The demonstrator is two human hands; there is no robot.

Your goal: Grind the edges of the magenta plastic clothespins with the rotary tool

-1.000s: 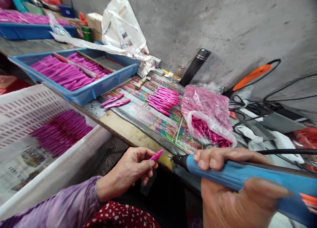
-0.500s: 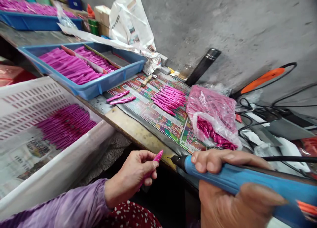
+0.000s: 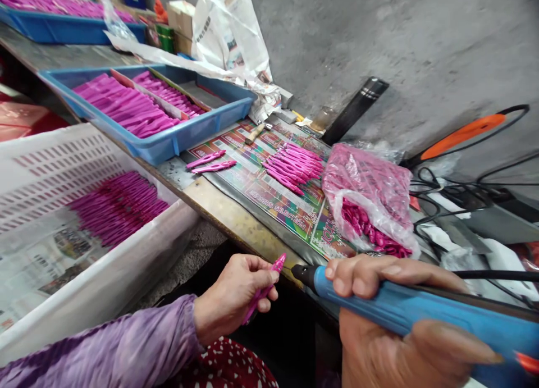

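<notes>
My left hand [image 3: 236, 295] is closed around a slim pink plastic piece [image 3: 268, 282], whose tip points up and right toward the tool. My right hand [image 3: 387, 320] grips a blue-handled corded tool [image 3: 412, 309]; its black tip [image 3: 300, 272] sits just right of the pink piece's end, a small gap apart. Both hands hover below the front edge of the bench [image 3: 227, 217]. On the bench lie a pile of pink pieces [image 3: 292, 166], two loose pink pieces [image 3: 210, 162] and a clear bag of small pink parts [image 3: 370, 202].
A blue tray [image 3: 185, 135] of pink pieces stands at the bench's left. A white perforated crate [image 3: 105, 275] lined with newspaper holds more pink pieces, lower left. Cables [image 3: 446, 191], an orange-handled tool [image 3: 463, 132] and a black cylinder [image 3: 356, 110] lie by the grey wall.
The view has shifted slightly, so the bench things sit further right. My left hand with the pink piece has moved a little right, closer to the tool tip. The right hand's grip is unchanged.
</notes>
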